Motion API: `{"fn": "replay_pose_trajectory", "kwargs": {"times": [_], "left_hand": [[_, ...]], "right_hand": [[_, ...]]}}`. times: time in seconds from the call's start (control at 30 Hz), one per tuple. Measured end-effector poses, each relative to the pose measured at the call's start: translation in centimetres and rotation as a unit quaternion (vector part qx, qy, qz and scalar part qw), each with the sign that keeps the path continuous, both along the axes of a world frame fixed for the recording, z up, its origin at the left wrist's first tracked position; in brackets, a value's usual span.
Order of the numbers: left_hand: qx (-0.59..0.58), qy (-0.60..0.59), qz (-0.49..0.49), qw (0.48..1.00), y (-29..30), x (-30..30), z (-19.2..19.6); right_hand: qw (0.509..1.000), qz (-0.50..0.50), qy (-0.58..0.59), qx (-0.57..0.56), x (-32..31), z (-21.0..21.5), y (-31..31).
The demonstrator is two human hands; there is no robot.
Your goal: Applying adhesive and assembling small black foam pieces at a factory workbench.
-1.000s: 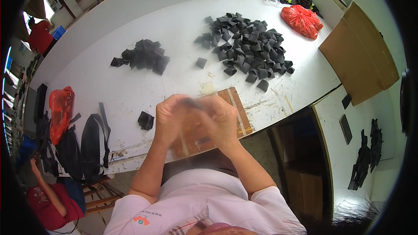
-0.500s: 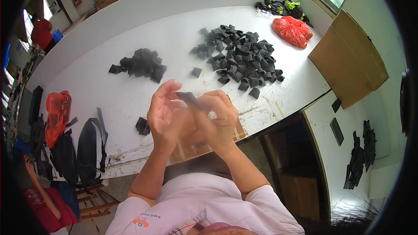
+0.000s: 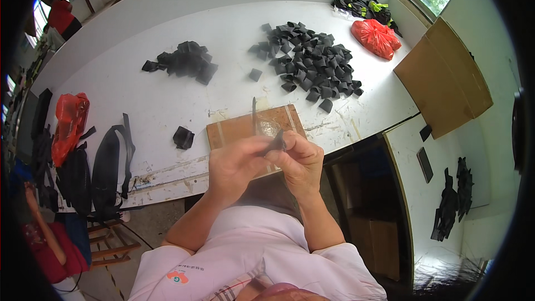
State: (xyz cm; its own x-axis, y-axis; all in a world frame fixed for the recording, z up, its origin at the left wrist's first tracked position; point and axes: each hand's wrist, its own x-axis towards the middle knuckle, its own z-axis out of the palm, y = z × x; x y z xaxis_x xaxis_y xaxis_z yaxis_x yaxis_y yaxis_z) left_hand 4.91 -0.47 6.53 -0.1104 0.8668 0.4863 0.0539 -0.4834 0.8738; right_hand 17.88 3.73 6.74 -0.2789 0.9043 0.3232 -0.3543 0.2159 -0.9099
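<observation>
Over the table's front edge, my two hands meet around a small black fabric piece. My right hand pinches it between thumb and fingers. From the other side, the fingers of my left hand close on it, slightly blurred. Beneath and beyond the hands lies a brown board with strips of tape. A thin dark upright strip shows on that board. To the left sits a small stack of black pieces.
A large heap of folded black pieces lies farther back, with a smaller pile to its left. Red plastic bags and a cardboard box stand right. Black straps lie left. A person's arm shows lower left.
Both hands have drawn nearer to my body, uncovering the brown board. My left hand, with its fingers spread earlier, has closed in on the black piece. The view has shifted slightly.
</observation>
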Motion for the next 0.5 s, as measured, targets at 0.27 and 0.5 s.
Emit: {"fn": "replay_pose_trajectory", "kwargs": {"times": [0.27, 0.5], "left_hand": [[-0.183, -0.251, -0.08, 0.947, -0.2, 0.7, -1.6], [-0.008, 0.066, 0.055, 0.996, -0.9, 3.5, -1.9]], "right_hand": [[0.999, -0.009, -0.041, -0.03, 1.8, -0.9, -1.5], [0.985, -0.139, -0.102, -0.001, 2.4, -2.1, -3.0]]}}
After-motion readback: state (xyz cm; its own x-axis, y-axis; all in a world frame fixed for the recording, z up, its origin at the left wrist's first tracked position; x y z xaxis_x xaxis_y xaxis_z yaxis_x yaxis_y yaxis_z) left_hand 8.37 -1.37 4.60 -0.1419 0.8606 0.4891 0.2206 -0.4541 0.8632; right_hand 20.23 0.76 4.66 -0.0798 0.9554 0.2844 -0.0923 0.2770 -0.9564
